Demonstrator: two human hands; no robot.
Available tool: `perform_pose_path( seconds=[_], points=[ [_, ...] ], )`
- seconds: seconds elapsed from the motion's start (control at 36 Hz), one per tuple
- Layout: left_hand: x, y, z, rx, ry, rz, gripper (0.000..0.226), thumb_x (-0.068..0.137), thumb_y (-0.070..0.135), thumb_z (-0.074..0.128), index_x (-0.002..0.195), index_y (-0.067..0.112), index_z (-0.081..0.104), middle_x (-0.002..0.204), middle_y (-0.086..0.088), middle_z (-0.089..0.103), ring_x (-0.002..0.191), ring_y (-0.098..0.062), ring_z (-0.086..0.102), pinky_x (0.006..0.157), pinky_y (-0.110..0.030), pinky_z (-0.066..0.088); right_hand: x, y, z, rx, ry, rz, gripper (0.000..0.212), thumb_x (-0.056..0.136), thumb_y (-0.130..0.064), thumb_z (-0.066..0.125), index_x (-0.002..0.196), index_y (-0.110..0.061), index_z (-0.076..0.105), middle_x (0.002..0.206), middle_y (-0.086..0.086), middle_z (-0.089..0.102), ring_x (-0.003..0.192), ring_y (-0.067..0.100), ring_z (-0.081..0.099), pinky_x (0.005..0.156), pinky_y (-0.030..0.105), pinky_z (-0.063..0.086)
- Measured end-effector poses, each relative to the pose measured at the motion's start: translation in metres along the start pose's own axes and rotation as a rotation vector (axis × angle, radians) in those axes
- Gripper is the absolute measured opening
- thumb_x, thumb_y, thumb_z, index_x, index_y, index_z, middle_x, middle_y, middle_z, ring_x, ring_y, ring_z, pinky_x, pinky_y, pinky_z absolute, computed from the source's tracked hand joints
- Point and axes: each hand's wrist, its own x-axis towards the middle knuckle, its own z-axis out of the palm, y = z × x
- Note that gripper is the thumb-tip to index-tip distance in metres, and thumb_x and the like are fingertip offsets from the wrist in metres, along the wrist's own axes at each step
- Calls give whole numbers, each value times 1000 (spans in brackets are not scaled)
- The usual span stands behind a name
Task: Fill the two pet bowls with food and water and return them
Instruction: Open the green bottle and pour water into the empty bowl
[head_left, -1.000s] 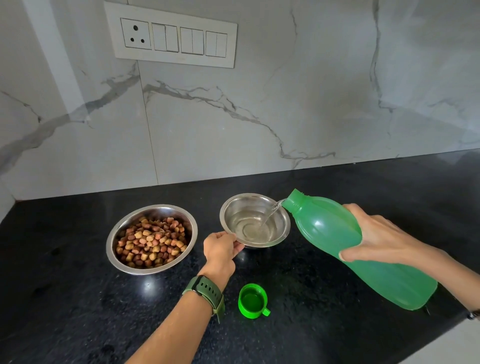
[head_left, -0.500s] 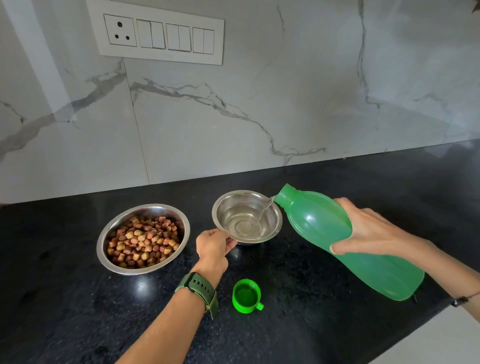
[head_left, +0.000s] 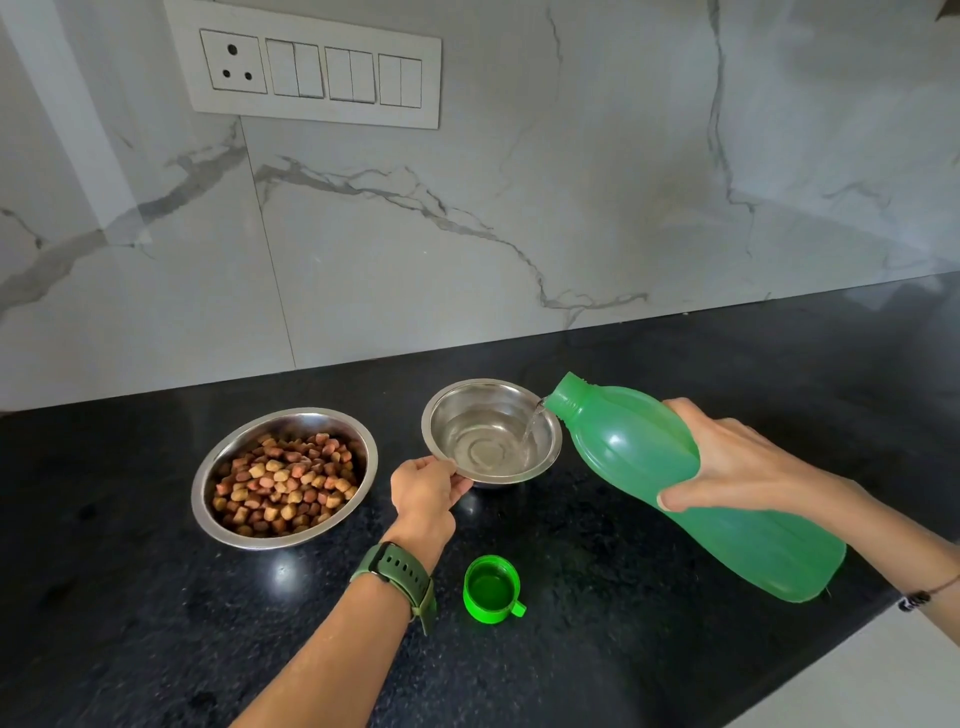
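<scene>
Two steel bowls stand on the black counter (head_left: 130, 597). The larger bowl (head_left: 208, 483) on the left holds brown kibble. The smaller bowl (head_left: 441, 415) holds some water. My left hand (head_left: 423, 493) pinches the smaller bowl's near-left rim. My right hand (head_left: 727, 462) grips a green plastic bottle (head_left: 639, 457), tilted with its mouth at the bowl's right rim. A thin stream of water runs from the mouth into the bowl.
The bottle's green cap (head_left: 491, 590) lies open side up on the counter, in front of the small bowl. A marble wall with a switch panel (head_left: 317, 73) rises behind. The counter's front edge runs along the lower right.
The stream keeps running and the water in the small bowl has risen slightly. Both hands hold the same grips; only the camera view shifted a little.
</scene>
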Motion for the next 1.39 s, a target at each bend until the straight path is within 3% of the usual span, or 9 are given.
perform_pose_path(
  seconds=[0.14,0.28,0.47,0.58,0.81,0.92,1.17,1.31,1.39],
  points=[
    [0,0,0,-3,6,-2,18,87,-10,51,77,5,49,75,-12,55,64,-17,56,52,-25,55,-1,0,3,-12,-5,1,88,50,-45,70,125,-37,24,88,8,64,70,28,67,52,43,52],
    [-1,1,0,-9,9,0,17,87,-10,52,78,4,50,75,-12,56,64,-18,56,45,-20,55,1,1,4,4,-4,-4,91,50,-44,71,127,-35,23,87,10,65,58,18,60,48,31,46],
    [2,-1,2,2,7,-1,19,88,-9,51,77,5,48,76,-12,55,66,-17,56,70,-33,55,1,2,4,-3,-17,-7,90,49,-46,71,125,-36,24,89,9,63,61,19,60,49,31,45],
    [3,-2,0,0,18,8,18,89,-8,51,77,6,49,78,-12,56,66,-17,57,57,-26,52,1,2,4,-11,-19,-6,89,50,-45,71,125,-37,23,88,9,64,60,20,60,49,32,45],
    [3,-1,1,8,22,4,20,89,-8,52,76,6,48,75,-11,56,65,-18,57,67,-32,53,2,1,4,13,-17,-14,90,51,-44,71,127,-37,23,88,11,64,56,15,56,47,29,43],
    [4,-2,0,20,13,11,16,88,-9,52,79,5,49,79,-12,56,66,-17,57,59,-27,52,2,1,2,-2,-14,-8,89,51,-45,71,125,-37,24,90,11,64,61,19,61,49,34,46],
    [3,-1,0,16,11,11,17,87,-9,52,78,5,49,79,-12,56,66,-17,57,57,-27,51,1,-2,1,-9,-7,-4,89,52,-44,72,126,-35,24,89,10,63,59,16,57,49,29,42],
    [1,0,0,17,12,17,18,88,-9,52,78,5,49,77,-11,56,65,-17,57,46,-20,55,-1,-3,2,-12,-15,-9,87,55,-41,73,126,-33,25,88,11,63,55,13,51,47,27,39],
    [2,0,0,27,14,14,16,88,-9,52,79,5,49,78,-11,56,65,-16,57,52,-24,56,-2,-4,3,-13,-15,-3,86,55,-41,73,126,-33,25,85,12,62,53,13,49,46,27,37]
  ],
)
